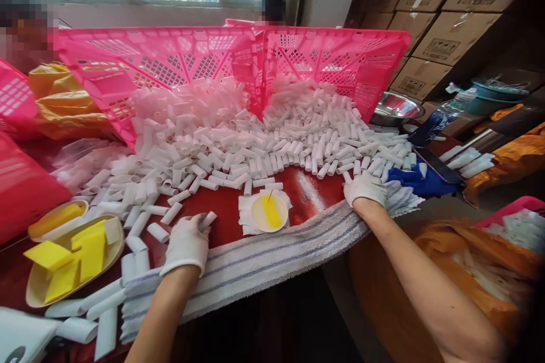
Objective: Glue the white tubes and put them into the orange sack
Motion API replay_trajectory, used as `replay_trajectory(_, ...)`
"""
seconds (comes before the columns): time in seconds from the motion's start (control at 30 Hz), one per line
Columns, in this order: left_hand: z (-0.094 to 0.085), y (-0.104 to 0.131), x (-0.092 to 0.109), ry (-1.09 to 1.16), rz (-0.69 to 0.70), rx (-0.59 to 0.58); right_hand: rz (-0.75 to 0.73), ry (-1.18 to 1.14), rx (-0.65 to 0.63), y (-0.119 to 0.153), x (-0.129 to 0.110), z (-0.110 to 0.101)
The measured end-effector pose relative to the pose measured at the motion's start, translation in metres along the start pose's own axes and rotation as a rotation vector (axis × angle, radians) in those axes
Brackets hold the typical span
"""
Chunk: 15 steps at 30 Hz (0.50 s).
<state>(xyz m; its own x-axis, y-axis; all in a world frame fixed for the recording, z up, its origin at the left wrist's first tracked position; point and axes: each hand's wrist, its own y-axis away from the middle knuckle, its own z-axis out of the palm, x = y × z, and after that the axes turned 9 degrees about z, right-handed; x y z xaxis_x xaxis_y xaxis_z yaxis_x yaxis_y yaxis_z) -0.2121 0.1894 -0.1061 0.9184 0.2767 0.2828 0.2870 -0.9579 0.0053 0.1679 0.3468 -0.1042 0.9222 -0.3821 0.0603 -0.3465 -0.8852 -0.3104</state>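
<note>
My left hand [186, 243], in a white glove, is closed with a short white tube [208, 220] between thumb and fingers, just above the table's front edge. My right hand [367, 189], gloved too, is closed at the right front of the tube pile [238, 147]; a white tube [347, 177] sticks out by its thumb, and its fingertips are partly hidden. Between my hands a small round dish [258, 216] holds a yellow sponge piece [272, 212] with a thin stick upright in it. The dish rests on a white pad [246, 221].
Two pink crates [162, 51] lie tipped behind the pile. A striped towel [272, 258] covers the front edge. At left, an oval dish [32, 289] holds yellow sponges. A bottle [438, 119], metal bowl [398, 106] and blue cloth [415, 180] are at right. Two people sit beyond.
</note>
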Motion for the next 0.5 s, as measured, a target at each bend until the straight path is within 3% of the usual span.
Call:
replay_trajectory(0.07,-0.002,0.002,0.003,-0.01,0.002,0.049,0.018,-0.141,-0.04,0.007,0.005,-0.007)
replay_trajectory(0.13,-0.002,0.003,0.005,0.023,0.018,0.107,0.027,-0.414,-0.19,0.022,0.005,-0.02)
replay_trajectory(0.2,0.001,0.002,0.008,0.177,0.032,0.131,-0.074,-0.779,-0.466,0.043,-0.004,-0.033)
replay_trajectory(0.27,0.007,0.0,0.014,0.461,0.035,0.101,-0.277,-1.105,-0.768,0.065,-0.021,-0.04)
replay_trajectory(0.33,0.013,-0.001,0.023,0.759,0.036,0.05,-0.43,-1.278,-0.947,0.082,-0.041,-0.041)
replay_trajectory(0.4,0.017,0.0,0.032,0.98,0.047,0.027,-0.492,-1.321,-0.957,0.091,-0.06,-0.036)
replay_trajectory(0.5,0.017,0.002,0.043,1.14,0.055,0.037,-0.499,-1.278,-0.846,0.094,-0.077,-0.023)
